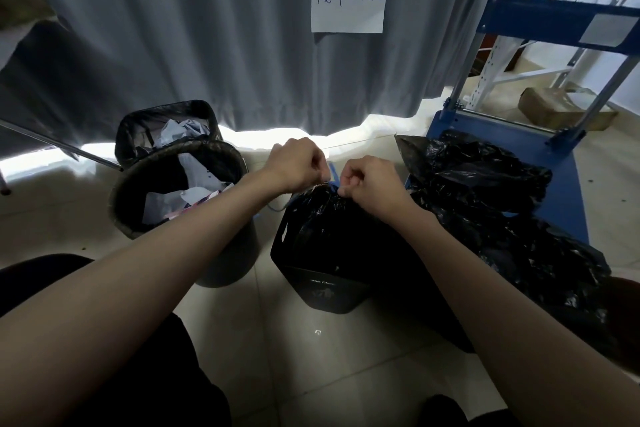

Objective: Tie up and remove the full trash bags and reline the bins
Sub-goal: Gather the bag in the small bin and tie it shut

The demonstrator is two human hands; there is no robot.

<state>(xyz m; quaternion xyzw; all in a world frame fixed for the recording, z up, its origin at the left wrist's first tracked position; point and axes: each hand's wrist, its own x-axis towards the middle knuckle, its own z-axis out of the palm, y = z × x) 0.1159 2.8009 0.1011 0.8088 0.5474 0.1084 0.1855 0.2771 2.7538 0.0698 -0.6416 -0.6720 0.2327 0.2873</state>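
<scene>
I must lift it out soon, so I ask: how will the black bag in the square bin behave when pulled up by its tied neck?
The black bag is thin, crinkled film, so probably floppy. Bins nearby hold crumpled paper, so it is perhaps light. Both hands pinch a thin blue tie, which may slip.

Your gathered black trash bag [322,215] sits in the square black bin [311,284], its blue drawstring [332,180] pulled at the neck; two lined bins [180,191] beside it hold paper.
</scene>
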